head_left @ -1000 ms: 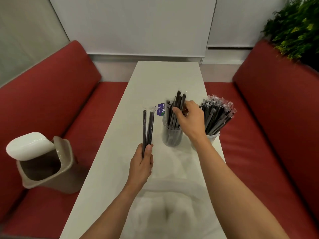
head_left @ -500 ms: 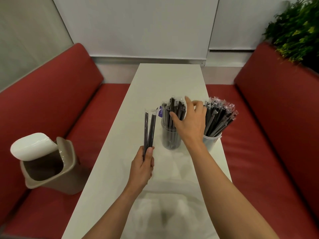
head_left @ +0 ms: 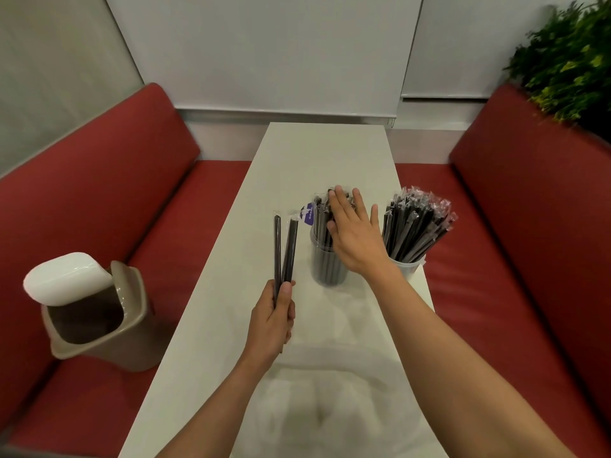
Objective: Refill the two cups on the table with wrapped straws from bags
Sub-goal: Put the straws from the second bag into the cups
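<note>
We see black straws point(head_left: 415, 231) in glossy crinkled clear plastic wrappers, translucent plastic cups point(head_left: 329, 267), a smooth matt white tabletop point(head_left: 317, 153), red leather-like bench cushions point(head_left: 89, 193), and a glossy plastic bin point(head_left: 99, 328).

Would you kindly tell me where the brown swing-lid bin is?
In the head view, the brown swing-lid bin sits on the red bench seat, left of the white table.

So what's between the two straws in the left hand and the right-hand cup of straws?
In the head view, the other cup, packed with straws, with the right hand spread flat over it.
</note>
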`<state>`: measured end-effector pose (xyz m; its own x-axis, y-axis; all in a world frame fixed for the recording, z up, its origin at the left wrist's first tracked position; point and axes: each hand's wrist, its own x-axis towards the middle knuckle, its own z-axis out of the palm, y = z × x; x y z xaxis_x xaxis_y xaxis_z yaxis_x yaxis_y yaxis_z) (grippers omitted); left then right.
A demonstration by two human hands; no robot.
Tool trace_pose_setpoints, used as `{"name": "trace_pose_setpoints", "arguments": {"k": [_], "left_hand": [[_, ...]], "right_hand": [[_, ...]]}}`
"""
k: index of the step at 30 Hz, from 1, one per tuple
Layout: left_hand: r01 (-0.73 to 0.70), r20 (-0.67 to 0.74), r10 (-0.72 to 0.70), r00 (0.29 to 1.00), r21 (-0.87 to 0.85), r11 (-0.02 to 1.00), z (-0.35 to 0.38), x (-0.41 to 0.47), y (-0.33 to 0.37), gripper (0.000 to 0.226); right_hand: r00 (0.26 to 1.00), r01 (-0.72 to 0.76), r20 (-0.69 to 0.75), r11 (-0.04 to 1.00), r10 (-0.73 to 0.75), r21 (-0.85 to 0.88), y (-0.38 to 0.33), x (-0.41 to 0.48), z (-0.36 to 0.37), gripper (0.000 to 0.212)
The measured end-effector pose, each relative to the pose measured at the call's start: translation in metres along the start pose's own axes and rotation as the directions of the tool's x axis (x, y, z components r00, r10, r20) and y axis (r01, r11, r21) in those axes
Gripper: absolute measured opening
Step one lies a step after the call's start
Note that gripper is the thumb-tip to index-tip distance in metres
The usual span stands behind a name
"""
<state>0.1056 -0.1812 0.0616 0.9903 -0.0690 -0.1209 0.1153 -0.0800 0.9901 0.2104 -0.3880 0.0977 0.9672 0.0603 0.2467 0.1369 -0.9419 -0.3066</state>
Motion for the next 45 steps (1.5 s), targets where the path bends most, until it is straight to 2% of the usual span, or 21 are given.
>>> {"name": "trace_pose_setpoints", "arguments": {"k": [2,3,4,5,6,8,9,10,12,16,18,20,22,25,28,32,34,37,38,41,45], "left_hand": [[-0.017,0.015,0.017,1.000,-0.004,1.000,0.001,0.000,0.000,0.026],[-0.027,0.025,0.027,0.999,-0.014,1.000,0.000,-0.001,0.001,0.026],[-0.034,0.051,0.035,0.998,-0.025,0.999,0.000,-0.002,0.002,0.028],[-0.041,0.084,0.044,0.996,-0.033,0.999,0.001,-0.002,0.003,0.029],[-0.048,0.115,0.052,0.992,-0.040,0.998,0.002,-0.003,0.004,0.030],[-0.056,0.176,0.065,0.982,-0.056,0.997,0.003,-0.004,0.006,0.031],[-0.063,0.213,0.076,0.974,-0.064,0.996,0.004,-0.004,0.007,0.031],[-0.078,0.251,0.089,0.964,-0.053,0.996,0.005,-0.005,0.008,0.033],[-0.140,0.314,0.115,0.942,0.057,0.989,0.007,-0.003,0.008,0.040],[-0.196,0.406,0.059,0.912,0.306,0.932,0.006,0.002,0.000,0.037],[-0.206,0.439,0.029,0.898,0.361,0.909,0.007,0.005,-0.001,0.035],[-0.218,0.424,0.058,0.904,0.337,0.916,0.010,0.014,-0.001,0.043],[-0.194,0.288,0.113,0.951,0.268,0.944,0.013,0.034,0.000,0.058],[-0.143,0.087,0.121,0.989,0.331,0.933,0.013,0.073,0.006,0.100],[-0.151,0.110,0.112,0.988,0.474,0.867,0.019,0.107,0.019,0.134],[-0.153,0.185,0.063,0.981,0.522,0.839,0.047,0.140,0.027,0.153],[-0.172,0.209,0.071,0.975,0.517,0.839,0.057,0.153,0.024,0.148],[-0.210,0.233,0.114,0.966,0.444,0.871,0.059,0.164,0.013,0.099],[-0.204,0.228,0.114,0.967,0.424,0.882,0.058,0.164,0.012,0.090],[-0.197,0.253,0.101,0.962,0.393,0.898,0.050,0.161,0.010,0.081],[-0.178,0.287,0.070,0.955,0.368,0.912,0.038,0.158,0.005,0.083]], "right_hand": [[0.990,0.028,-0.139,0.994,-0.013,0.109,-0.008,-0.008,-0.006,0.062],[0.974,0.035,-0.228,0.976,0.015,0.216,-0.015,-0.015,-0.009,0.061],[0.954,0.021,-0.287,0.933,0.089,0.359,-0.022,-0.025,-0.014,0.059],[0.943,-0.013,-0.278,0.854,0.185,0.521,-0.031,-0.034,-0.020,0.055],[0.946,-0.065,-0.192,0.733,0.262,0.678,-0.039,-0.042,-0.027,0.053],[0.962,-0.214,0.114,0.427,0.249,0.879,-0.053,-0.055,-0.043,0.052],[0.957,-0.277,0.227,0.344,0.180,0.897,-0.056,-0.060,-0.049,0.051],[0.953,-0.303,0.282,0.333,0.111,0.893,-0.057,-0.063,-0.051,0.048],[0.952,-0.298,0.300,0.392,0.056,0.871,-0.058,-0.068,-0.054,0.035],[0.947,-0.309,0.309,0.493,0.085,0.813,-0.050,-0.078,-0.048,0.021],[0.947,-0.317,0.293,0.539,0.132,0.780,-0.046,-0.080,-0.047,0.018],[0.963,-0.268,0.175,0.652,0.204,0.710,-0.041,-0.074,-0.054,0.015],[0.962,-0.194,-0.037,0.774,0.270,0.602,-0.035,-0.062,-0.070,0.018],[0.898,-0.094,-0.291,0.789,0.331,0.607,-0.029,-0.044,-0.103,0.023],[0.854,-0.009,-0.423,0.823,0.302,0.568,-0.029,-0.032,-0.123,0.029],[0.841,0.039,-0.476,0.848,0.258,0.528,-0.032,-0.024,-0.118,0.032],[0.843,0.038,-0.478,0.861,0.244,0.507,-0.030,-0.021,-0.112,0.032],[0.859,0.034,-0.464,0.881,0.216,0.472,-0.026,-0.017,-0.105,0.033],[0.862,0.033,-0.460,0.883,0.212,0.469,-0.025,-0.015,-0.103,0.032],[0.875,0.029,-0.439,0.881,0.206,0.472,-0.017,-0.007,-0.096,0.030],[0.926,0.021,-0.349,0.905,0.142,0.425,-0.009,0.004,-0.065,0.027]]}}
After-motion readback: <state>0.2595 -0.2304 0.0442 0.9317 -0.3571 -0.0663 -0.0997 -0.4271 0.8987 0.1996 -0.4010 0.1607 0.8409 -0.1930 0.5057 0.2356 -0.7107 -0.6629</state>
